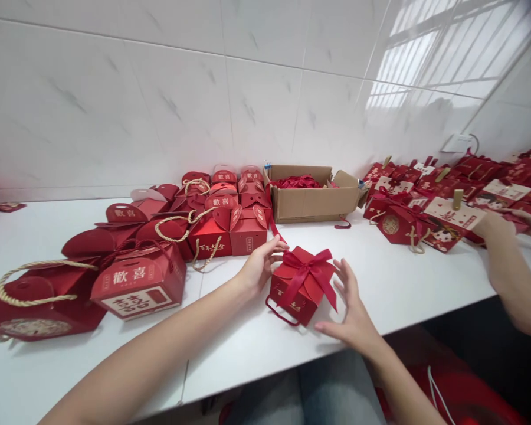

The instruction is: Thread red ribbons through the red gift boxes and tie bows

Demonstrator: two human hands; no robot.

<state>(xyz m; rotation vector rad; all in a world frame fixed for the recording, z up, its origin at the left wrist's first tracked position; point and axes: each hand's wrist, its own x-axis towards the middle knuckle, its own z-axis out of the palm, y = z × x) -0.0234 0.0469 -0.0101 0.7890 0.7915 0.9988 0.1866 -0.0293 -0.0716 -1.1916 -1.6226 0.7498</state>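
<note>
Right hand (347,307): spread wide, thumb well away from fingers, at the right side of the bow box (303,277); nothing inside the grasp. Left hand (262,265): half curled, fingers at the box's upper left edge. Cannot tell whether they press the lid, pinch something or only hover.

Bow box sits on the white table (230,354), tied on top with a red ribbon (307,268), one tail hanging past its right side. Red cord (282,316) loops out at its front left.

Open room: bare table right of the box, also a strip in front of it before the table edge. Left of the box, a gap, then rows of red boxes (248,233), some with rope handles. Behind the box, close, an open carton (316,200) with red ribbon heaped inside; a strand comes down toward the left hand.

Well right of the box: crowded red bags (454,221) and a co-worker's arm (508,271).

Hard to make out: lettering on the box front, partly under ribbon; the co-worker's nearer hand, mostly behind a bag; far-right bags, blurred and cut off; left-hand fingertips.
</note>
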